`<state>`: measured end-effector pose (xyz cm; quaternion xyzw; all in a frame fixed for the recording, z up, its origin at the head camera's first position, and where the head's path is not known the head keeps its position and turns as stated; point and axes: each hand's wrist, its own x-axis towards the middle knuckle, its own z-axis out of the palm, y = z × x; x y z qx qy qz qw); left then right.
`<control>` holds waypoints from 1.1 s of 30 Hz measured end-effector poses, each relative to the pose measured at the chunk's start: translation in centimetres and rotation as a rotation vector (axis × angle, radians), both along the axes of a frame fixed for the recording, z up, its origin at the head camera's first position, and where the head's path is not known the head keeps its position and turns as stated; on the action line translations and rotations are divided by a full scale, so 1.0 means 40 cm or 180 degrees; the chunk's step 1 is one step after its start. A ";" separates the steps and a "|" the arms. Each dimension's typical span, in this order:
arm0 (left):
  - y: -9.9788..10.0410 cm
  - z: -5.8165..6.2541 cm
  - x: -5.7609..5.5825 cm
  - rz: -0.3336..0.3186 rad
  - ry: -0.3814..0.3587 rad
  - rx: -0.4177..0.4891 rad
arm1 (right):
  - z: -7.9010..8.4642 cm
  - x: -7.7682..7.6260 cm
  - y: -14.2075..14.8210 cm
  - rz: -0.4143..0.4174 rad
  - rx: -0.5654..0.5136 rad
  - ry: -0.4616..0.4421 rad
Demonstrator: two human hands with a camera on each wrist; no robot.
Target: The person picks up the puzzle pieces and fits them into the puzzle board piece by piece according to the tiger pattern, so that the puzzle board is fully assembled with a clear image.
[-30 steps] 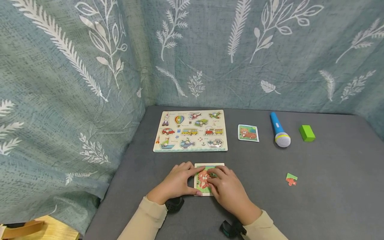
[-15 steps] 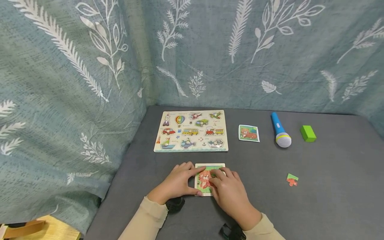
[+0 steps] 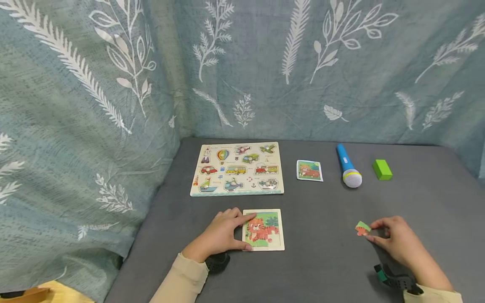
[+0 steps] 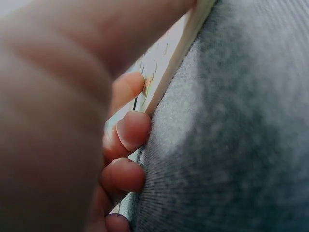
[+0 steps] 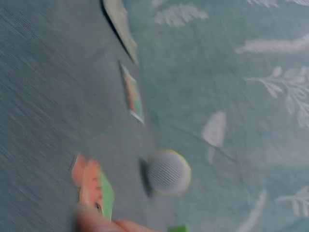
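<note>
My left hand (image 3: pixel 222 232) rests at the left side of a small square tiger puzzle (image 3: pixel 262 227) in a pale wooden frame. Its forefinger lies over the upper left of the picture, and the thumb touches the lower left corner. In the left wrist view, fingertips (image 4: pixel 133 130) sit right at the frame's edge. The puzzle's lower right corner shows bare wood. Far to the right, my right hand (image 3: pixel 398 237) pinches an orange-and-green jigsaw piece (image 3: pixel 362 229) between thumb and forefinger. The right wrist view shows that piece (image 5: pixel 95 188) tilted, its striped face visible.
Behind the puzzle lies a wooden vehicle puzzle board (image 3: pixel 237 168). To its right are a tiger picture card (image 3: pixel 309 170), a blue toy microphone (image 3: pixel 348 166) and a green block (image 3: pixel 382 169). A leaf-patterned curtain (image 3: pixel 265 92) closes off the back and left of the grey table.
My right hand has left the tiger puzzle, moved right and taken hold of the loose jigsaw piece. My left hand has stayed at the puzzle. The head view has shifted slightly.
</note>
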<state>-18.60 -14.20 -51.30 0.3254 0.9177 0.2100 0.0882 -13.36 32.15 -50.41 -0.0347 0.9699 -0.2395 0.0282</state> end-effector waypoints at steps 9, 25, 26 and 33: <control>-0.003 -0.002 0.002 -0.0010 -0.0012 0.0061 | 0.006 -0.013 -0.135 -0.0083 -0.0411 -0.0104; -0.005 -0.005 -0.006 -0.0012 0.0050 0.0051 | -0.011 -0.064 -0.491 -0.0227 -0.2426 -0.0172; -0.005 -0.005 -0.005 -0.0014 0.0047 0.0051 | -0.017 -0.061 -0.501 -0.0173 -0.2417 -0.0166; -0.005 -0.006 -0.003 -0.0023 0.0071 0.0024 | -0.039 -0.046 -0.519 0.0048 -0.2280 -0.0221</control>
